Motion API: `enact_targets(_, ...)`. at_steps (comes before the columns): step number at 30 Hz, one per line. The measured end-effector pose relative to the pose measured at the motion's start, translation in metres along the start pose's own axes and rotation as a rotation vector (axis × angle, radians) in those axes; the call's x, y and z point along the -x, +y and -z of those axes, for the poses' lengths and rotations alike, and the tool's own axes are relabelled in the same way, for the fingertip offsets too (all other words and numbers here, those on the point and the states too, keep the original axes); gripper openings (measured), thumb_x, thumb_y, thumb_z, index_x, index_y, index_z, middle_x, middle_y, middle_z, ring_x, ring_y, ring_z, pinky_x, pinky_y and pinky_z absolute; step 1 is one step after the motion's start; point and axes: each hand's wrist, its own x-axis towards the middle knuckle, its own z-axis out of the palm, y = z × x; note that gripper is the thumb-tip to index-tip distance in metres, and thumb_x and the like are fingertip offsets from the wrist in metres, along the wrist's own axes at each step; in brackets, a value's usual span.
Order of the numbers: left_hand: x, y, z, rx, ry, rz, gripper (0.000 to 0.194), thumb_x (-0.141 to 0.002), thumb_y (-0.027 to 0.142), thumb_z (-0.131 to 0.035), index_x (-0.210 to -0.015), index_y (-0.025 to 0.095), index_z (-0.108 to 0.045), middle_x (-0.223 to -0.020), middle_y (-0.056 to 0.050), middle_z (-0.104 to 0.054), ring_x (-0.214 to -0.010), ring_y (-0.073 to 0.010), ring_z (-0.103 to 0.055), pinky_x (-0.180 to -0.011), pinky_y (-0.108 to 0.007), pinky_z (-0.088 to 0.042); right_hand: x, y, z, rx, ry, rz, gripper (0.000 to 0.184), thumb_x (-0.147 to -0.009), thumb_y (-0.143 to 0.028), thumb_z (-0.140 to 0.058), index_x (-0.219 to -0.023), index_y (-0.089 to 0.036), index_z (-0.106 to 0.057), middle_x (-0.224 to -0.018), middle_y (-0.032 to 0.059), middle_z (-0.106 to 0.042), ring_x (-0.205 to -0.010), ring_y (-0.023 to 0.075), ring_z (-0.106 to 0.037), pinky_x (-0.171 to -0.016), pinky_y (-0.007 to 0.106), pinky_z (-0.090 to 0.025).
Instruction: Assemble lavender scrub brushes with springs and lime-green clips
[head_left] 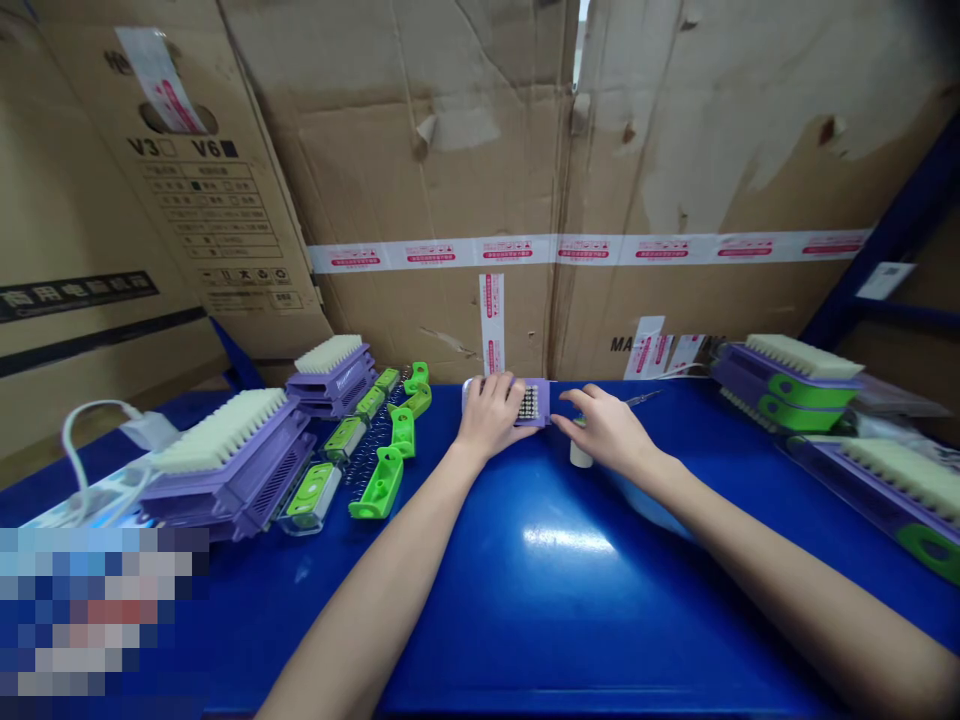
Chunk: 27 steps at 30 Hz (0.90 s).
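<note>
My left hand [492, 412] is closed over a small purple brush head [534, 402] lying on the blue table. Rows of pale dots show on the part of it that my fingers leave uncovered. Just to the right, my right hand [606, 428] hovers with thumb and forefinger apart, and I see nothing between them. Under its palm side stands a small white cylindrical container [580, 456], its top partly hidden by the hand. Behind the right hand lies a thin tool with a clear handle [643, 397].
Purple brush heads with cream bristles [225, 430] are stacked at left. Beside them are green-topped clear parts [313, 495], springs [363, 450] and green handle pieces [381, 485]. Assembled purple-green brushes [814, 395] sit at right. Cardboard [450, 180] walls the back. A white cable [71, 440] loops at left.
</note>
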Motion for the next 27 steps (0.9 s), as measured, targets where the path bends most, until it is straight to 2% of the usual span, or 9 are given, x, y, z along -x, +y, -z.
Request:
enact_targets(3,0.001,-0.001,0.000,0.002,-0.007,0.039,0.057,-0.074,0.057,-0.058,-0.111,0.014,-0.053,-0.112,-0.017,-0.058,-0.103,-0.0303,-0.051,-0.086,-0.043,-0.036,-0.001,0.001,-0.006,-0.221,0.012,0.028,0.035,-0.077,-0.037,-0.064,-0.106,-0.018,-0.061,-0.096,0.0086,-0.061,-0.083,0.0198,-0.062,-0.072,0.029,-0.048)
enact_targets(7,0.002,-0.002,0.000,-0.011,-0.004,0.087,0.059,-0.073,0.056,-0.061,-0.113,0.014,-0.052,-0.112,-0.016,-0.057,-0.103,-0.0299,-0.050,-0.087,-0.043,-0.036,0.000,-0.002,-0.009,-0.423,-0.130,0.007,0.043,-0.073,-0.033,-0.068,-0.111,-0.015,-0.059,-0.092,0.0069,-0.064,-0.070,0.0148,-0.062,-0.065,0.026,-0.048)
enact_targets(12,0.003,-0.003,-0.002,-0.021,0.013,0.109,0.059,-0.073,0.055,-0.061,-0.114,0.014,-0.050,-0.112,-0.017,-0.056,-0.101,-0.0298,-0.049,-0.086,-0.043,-0.036,0.002,-0.002,-0.002,-0.393,-0.322,0.065,0.050,-0.075,-0.029,-0.063,-0.122,-0.015,-0.054,-0.079,0.0031,-0.067,-0.068,0.0156,-0.062,-0.060,0.024,-0.044)
enact_targets(16,0.003,-0.004,-0.002,-0.028,0.028,0.103,0.059,-0.073,0.055,-0.061,-0.114,0.014,-0.050,-0.110,-0.017,-0.057,-0.100,-0.0300,-0.050,-0.085,-0.043,-0.036,0.003,0.001,-0.001,-0.375,-0.350,0.096,0.064,-0.069,-0.026,-0.067,-0.129,-0.015,-0.048,-0.083,0.0033,-0.068,-0.069,0.0165,-0.061,-0.060,0.026,-0.043)
enact_targets(18,0.003,-0.004,-0.001,-0.028,0.038,0.122,0.059,-0.073,0.054,-0.061,-0.115,0.014,-0.050,-0.110,-0.016,-0.057,-0.099,-0.0300,-0.050,-0.085,-0.043,-0.036,0.002,0.001,-0.004,-0.427,-0.283,0.068,0.059,-0.072,-0.027,-0.064,-0.128,-0.016,-0.049,-0.078,0.0021,-0.067,-0.066,0.0160,-0.061,-0.060,0.026,-0.043)
enact_targets(21,0.003,-0.004,0.000,-0.031,0.047,0.152,0.059,-0.072,0.052,-0.063,-0.115,0.015,-0.049,-0.110,-0.016,-0.056,-0.098,-0.0297,-0.050,-0.085,-0.044,-0.037,-0.001,0.003,-0.009,-0.546,-0.060,-0.077,0.046,-0.077,-0.032,-0.058,-0.120,-0.017,-0.054,-0.073,0.0016,-0.065,-0.063,0.0150,-0.060,-0.061,0.027,-0.045)
enact_targets(24,0.003,-0.004,0.000,-0.026,0.044,0.139,0.058,-0.072,0.052,-0.063,-0.115,0.015,-0.049,-0.111,-0.016,-0.056,-0.098,-0.0296,-0.050,-0.084,-0.043,-0.037,-0.005,0.007,-0.014,-0.722,0.139,-0.206,0.042,-0.076,-0.038,-0.059,-0.113,-0.016,-0.056,-0.078,0.0042,-0.067,-0.071,0.0172,-0.063,-0.067,0.030,-0.049)
enact_targets(27,0.003,-0.003,-0.001,-0.022,0.037,0.109,0.058,-0.073,0.053,-0.061,-0.114,0.014,-0.049,-0.110,-0.017,-0.056,-0.098,-0.0301,-0.050,-0.084,-0.043,-0.037,-0.008,0.009,-0.016,-0.938,0.208,-0.291,0.047,-0.072,-0.040,-0.064,-0.111,-0.016,-0.054,-0.085,0.0073,-0.069,-0.078,0.0207,-0.065,-0.070,0.034,-0.053)
